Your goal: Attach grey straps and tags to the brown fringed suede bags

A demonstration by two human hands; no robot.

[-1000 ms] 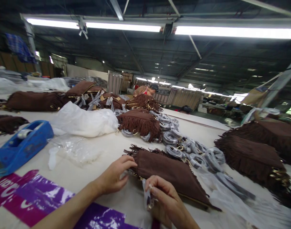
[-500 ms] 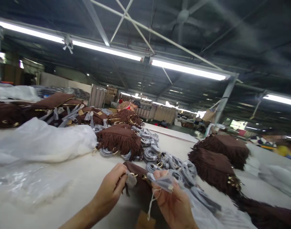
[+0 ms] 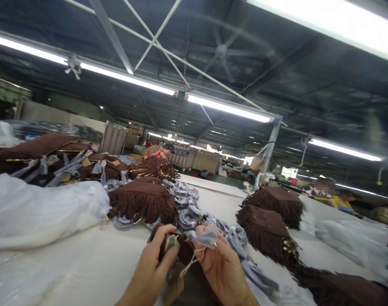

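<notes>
Low in the middle, a dark brown bag lies between my two hands, partly covered by them. My left hand is closed on its near corner, where a bit of gold metal shows between thumb and fingers. With fingers and thumb, my right hand pinches a clear plastic wrapping that covers a small fitting; a gold glint shows at its end. A white string hangs below it, and a brown card tag dangles near my left wrist.
Grey straps coiled in plastic run up the table's middle. Fringed brown bags are stacked ahead, with another fringed stack at right. White plastic sheeting bulges at left. A person bends at the far end; others sit at right.
My left hand has turned and come closer to the right hand, with more gold metal showing at its fingertips. My right hand keeps its pinch. The view has swung right and slightly up.
</notes>
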